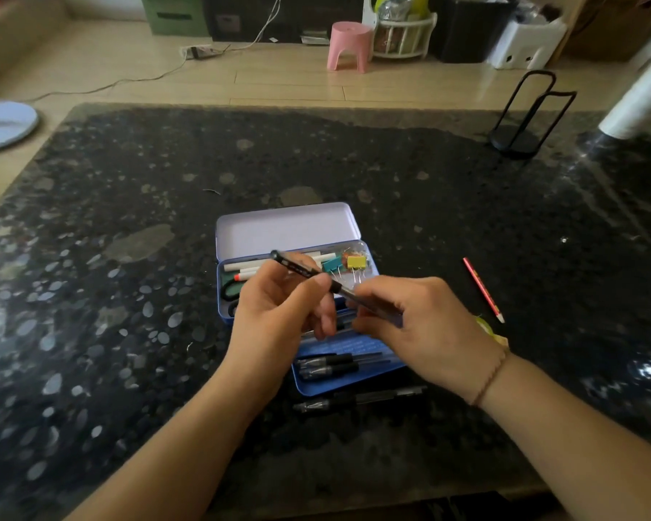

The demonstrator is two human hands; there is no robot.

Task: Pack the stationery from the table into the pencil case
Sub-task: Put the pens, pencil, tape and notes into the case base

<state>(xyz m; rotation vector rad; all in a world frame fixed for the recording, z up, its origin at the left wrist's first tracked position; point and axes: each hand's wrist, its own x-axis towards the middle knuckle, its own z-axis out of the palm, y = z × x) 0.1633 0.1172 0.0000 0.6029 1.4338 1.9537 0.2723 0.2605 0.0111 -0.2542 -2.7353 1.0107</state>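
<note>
Just below the middle of the frame, my left hand (279, 306) and right hand (410, 325) both pinch one dark pen (305, 270), held slanted above the open blue pencil case (224, 295). Inside it lie white markers (249, 264), a teal binder clip (331, 265) and a yellow one (356, 262). More black pens (327, 364) lie on a blue tray (354, 385) nearer me; its pale print is too blurred to read. At right, a red pencil (482, 288) rests on the dark speckled table (128, 257).

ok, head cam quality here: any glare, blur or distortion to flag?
Head view: window glare washes the table along its right and far edges; wide-angle bending curves the table rim; the pen held by the left hand and right hand is slightly motion-soft; the pencil case stays readable.
</note>
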